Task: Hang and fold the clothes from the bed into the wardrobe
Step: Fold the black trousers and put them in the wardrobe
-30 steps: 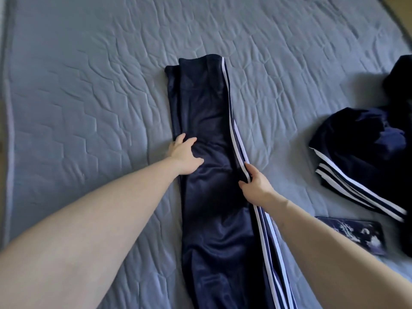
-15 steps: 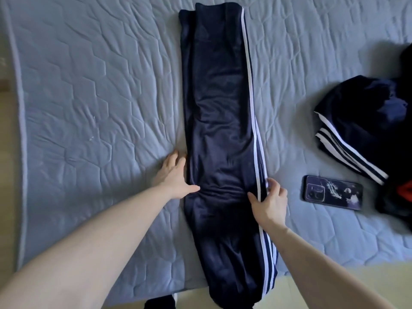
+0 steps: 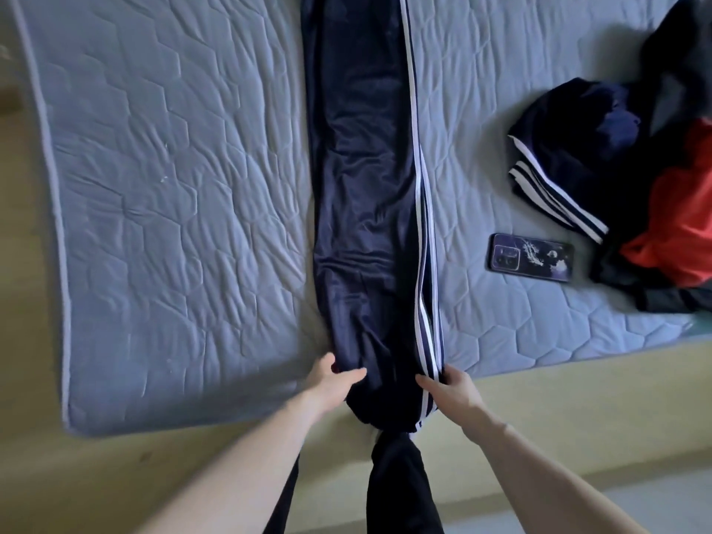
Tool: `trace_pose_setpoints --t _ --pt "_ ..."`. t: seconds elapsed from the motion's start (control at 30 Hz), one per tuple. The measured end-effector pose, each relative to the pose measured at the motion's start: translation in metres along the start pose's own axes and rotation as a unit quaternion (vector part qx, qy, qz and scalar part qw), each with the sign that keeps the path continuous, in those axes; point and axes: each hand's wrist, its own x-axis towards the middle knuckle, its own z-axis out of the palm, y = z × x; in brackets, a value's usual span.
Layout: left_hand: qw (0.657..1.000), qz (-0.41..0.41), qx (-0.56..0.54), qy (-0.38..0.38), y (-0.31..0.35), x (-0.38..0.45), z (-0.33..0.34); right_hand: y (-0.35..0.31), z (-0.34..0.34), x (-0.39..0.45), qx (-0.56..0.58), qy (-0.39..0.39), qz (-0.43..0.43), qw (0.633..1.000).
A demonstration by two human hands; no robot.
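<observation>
Navy track trousers [image 3: 366,179] with white side stripes lie lengthwise down the grey-blue quilted mattress [image 3: 165,210], legs stacked, the cuffs hanging over the near edge. My left hand [image 3: 332,381] grips the left side of the trousers near the cuffs, thumb on top of the cloth. My right hand [image 3: 449,387] pinches the striped right edge at the same height. Both hands sit at the mattress's front edge.
A phone [image 3: 531,257] lies face down on the mattress right of the trousers. A heap of dark and red clothes [image 3: 632,179] fills the right side. Yellowish floor [image 3: 115,475] runs along the left and front of the mattress.
Both hands slid down the trousers from mid-leg toward the cuffs at the near edge. The view tilted down, bringing the mattress edge and floor into sight.
</observation>
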Motion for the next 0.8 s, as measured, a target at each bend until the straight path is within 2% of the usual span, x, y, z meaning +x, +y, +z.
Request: trace_pose_setpoints --t 0.07,0.13,0.33,0.5,0.73,0.8 --pt "1.000 -0.017 -0.019 -0.014 -0.004 -0.004 0.002 0.001 0.003 -0.008 0.037 -0.007 -0.003 0.999" --pt "0.999 -0.031 0.027 -0.013 -0.012 -0.014 0.001 0.003 0.004 -0.019 0.054 -0.018 -0.001 0.998" --pt "0.999 -0.044 0.024 0.014 -0.048 -0.072 -0.006 0.009 0.009 -0.064 0.029 -0.035 0.032 0.998" --pt "0.991 -0.066 -0.115 -0.032 -0.059 -0.129 -0.016 0.001 0.006 -0.114 0.073 -0.068 0.100 0.990" --pt "0.975 0.010 -0.222 -0.010 0.024 -0.162 -0.056 -0.098 -0.021 -0.116 0.163 -0.037 0.095 0.981" --pt "0.974 0.048 -0.220 0.003 0.063 -0.156 -0.076 -0.137 -0.027 -0.108 0.195 -0.058 0.090 0.975"
